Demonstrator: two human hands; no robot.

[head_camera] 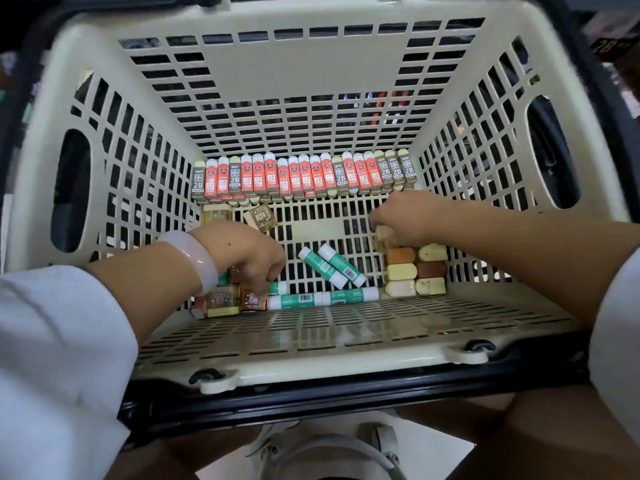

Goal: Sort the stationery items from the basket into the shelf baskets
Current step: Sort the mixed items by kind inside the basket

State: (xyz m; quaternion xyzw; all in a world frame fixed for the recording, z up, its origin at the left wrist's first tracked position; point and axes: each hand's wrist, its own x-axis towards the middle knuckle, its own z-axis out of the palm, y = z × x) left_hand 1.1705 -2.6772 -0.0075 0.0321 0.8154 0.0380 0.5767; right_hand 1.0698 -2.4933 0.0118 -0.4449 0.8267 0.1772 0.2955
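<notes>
Cream slotted plastic basket point(104, 98): left hand point(254, 256) pinches small amber boxes point(225, 299), right hand point(401, 218) grasps a beige eraser point(383, 233); risk that loose green-and-white glue sticks point(332, 265) between them get knocked, mixing types.

A pale floor point(440, 452) shows at the bottom edge. Dark, blurred shelving point(613, 46) fills the top right corner, well above the floor. The light is even.

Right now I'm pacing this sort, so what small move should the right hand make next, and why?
Probably lift the right hand straight up: its fingers already curl round a cream eraser at the stack's far end, above the other bread-shaped erasers.
</notes>
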